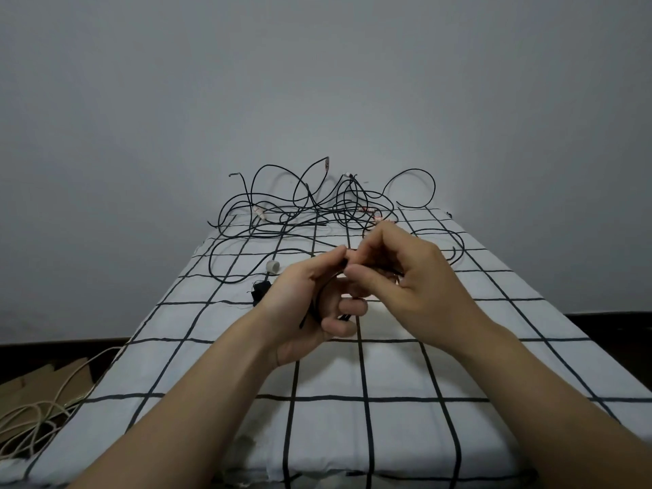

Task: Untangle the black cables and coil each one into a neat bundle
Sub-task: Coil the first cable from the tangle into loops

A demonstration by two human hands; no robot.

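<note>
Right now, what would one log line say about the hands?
left hand: grips thin black cable | right hand: pinches same cable | tangle of black cables: loose on white checked sheet

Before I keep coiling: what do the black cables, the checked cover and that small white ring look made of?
The black cables: thin, matte rubber or plastic sheath, likely; they hold springy loops standing up. The checked cover: matte woven fabric, softly creased at the near edge. The small white ring: smooth, probably plastic or tape; too small to tell.
</note>
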